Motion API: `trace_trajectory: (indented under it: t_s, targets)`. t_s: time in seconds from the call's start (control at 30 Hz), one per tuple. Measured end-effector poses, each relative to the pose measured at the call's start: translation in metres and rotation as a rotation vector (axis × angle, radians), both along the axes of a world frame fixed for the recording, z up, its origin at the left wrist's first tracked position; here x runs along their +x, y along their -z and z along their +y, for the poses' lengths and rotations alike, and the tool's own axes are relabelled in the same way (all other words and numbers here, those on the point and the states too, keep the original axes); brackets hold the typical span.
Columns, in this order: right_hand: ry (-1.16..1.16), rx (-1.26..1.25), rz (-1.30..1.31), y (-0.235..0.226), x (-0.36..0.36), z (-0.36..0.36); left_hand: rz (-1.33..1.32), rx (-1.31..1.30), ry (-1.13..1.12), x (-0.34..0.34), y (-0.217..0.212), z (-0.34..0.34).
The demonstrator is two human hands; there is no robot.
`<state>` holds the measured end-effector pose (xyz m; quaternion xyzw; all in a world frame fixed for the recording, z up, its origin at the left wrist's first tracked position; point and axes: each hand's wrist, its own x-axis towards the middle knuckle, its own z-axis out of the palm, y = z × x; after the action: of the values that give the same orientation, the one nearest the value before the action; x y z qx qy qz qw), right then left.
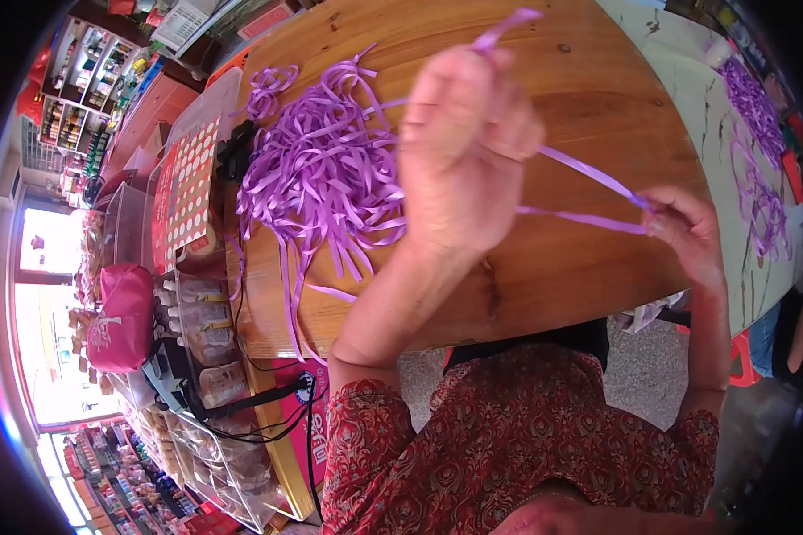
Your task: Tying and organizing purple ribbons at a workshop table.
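Note:
My left hand (468, 152) is raised over the wooden table, a little smeared by motion, its fingers closed on a purple ribbon. A short end of that ribbon (507, 28) sticks up past the fingertips. To the right, my right hand (685, 234) pinches the ribbon between thumb and fingers near the table's right edge. Two purple strands (589, 169) run between the hands, one above the other. Left of my left hand lies a large tangled heap of purple ribbons (321, 169), partly hidden behind the hand. Several loose ends trail from it toward the near edge.
The wooden table (598, 276) has a curved right edge. Beyond it stands a pale marbled table (669, 45) with more purple ribbons (754, 107). At left are a pink pouch (120, 316), a dotted red-and-white box (187, 192), clear containers (210, 312) and black cables (241, 434).

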<state>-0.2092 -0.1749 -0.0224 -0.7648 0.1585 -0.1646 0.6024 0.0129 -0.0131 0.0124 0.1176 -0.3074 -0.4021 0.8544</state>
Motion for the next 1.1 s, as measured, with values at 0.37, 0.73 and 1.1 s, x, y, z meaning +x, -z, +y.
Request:
trace_trajectory:
  t_s: [0.37,0.73,1.1]
  targets:
    - [0.190,-0.034,-0.081,0.009,-0.014,-0.033,-0.104,0.109,-0.209,0.052,0.020,0.028]
    - [0.218,-0.035,-0.106,0.030,-0.039,-0.055,-0.500,0.712,-1.149,0.093,0.065,0.052]
    - [-0.013,0.029,-0.229,-0.011,-0.004,-0.001,-0.770,0.570,-0.139,-0.080,0.040,-0.050]
